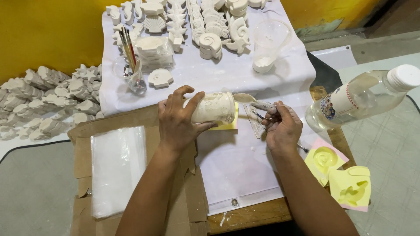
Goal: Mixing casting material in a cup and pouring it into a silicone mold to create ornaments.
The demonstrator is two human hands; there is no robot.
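You're tipping the clear plastic cup of white plaster mix (pixel 213 107) sideways in your left hand (pixel 177 120), fingers wrapped around it, mouth pointing right toward the plaster-caked spoon (pixel 251 100) your right hand (pixel 282 124) is pinching, over the yellow mould (pixel 228 124).

Two yellow moulds (pixel 324 159) (one bottle (pixel 363 96))

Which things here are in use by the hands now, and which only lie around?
In use: left hand tilting plaster cup; right hand holding spoon; yellow mould beneath.

Lying about: clear bottle, plastic jug, brush glass, shell casts, two yellow moulds.
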